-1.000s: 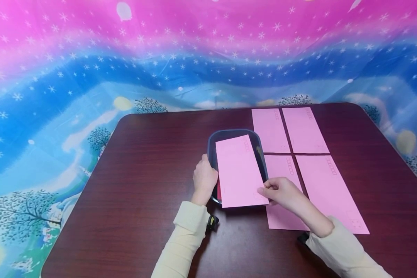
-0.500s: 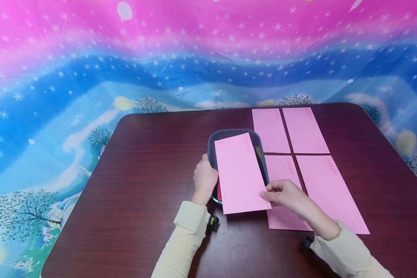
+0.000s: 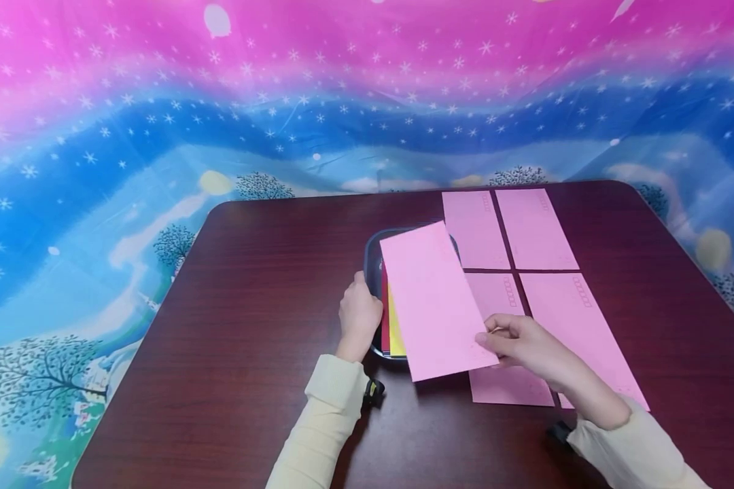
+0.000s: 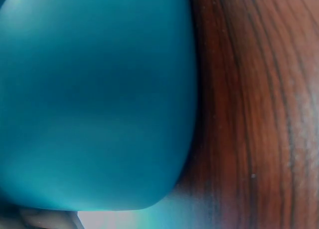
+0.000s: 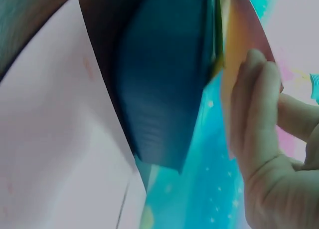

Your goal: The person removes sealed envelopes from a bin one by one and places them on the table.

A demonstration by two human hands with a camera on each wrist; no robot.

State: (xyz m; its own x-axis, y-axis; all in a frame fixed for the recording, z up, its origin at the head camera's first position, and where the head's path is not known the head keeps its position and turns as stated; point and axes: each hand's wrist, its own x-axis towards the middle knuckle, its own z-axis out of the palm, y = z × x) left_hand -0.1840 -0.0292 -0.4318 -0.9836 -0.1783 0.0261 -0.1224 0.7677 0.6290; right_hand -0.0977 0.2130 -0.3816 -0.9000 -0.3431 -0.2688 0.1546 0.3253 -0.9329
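A pink envelope (image 3: 437, 305) with printed boxes at a corner is pinched by my right hand (image 3: 526, 346) at its lower right corner. It is tilted above a dark blue plastic box (image 3: 372, 261), covering most of the opening. Red (image 3: 385, 319) and yellow paper pieces (image 3: 396, 329) show at the box's left inside. My left hand (image 3: 359, 316) grips the left side of the box; its fingertips are hidden. In the left wrist view the blue box wall (image 4: 99, 99) fills much of the frame. In the right wrist view my thumb and fingers (image 5: 259, 109) pinch the raised envelope.
Several pink envelopes lie flat in two rows on the right of the dark red wooden table (image 3: 251, 292), among them a far right one (image 3: 538, 231) and a near right one (image 3: 587, 333). A patterned snow-scene cloth (image 3: 342, 122) hangs behind the table.
My right hand has drawn the pink envelope to the right and tilted it further, so red and yellow paper shows in the box. The left hand stays in place.
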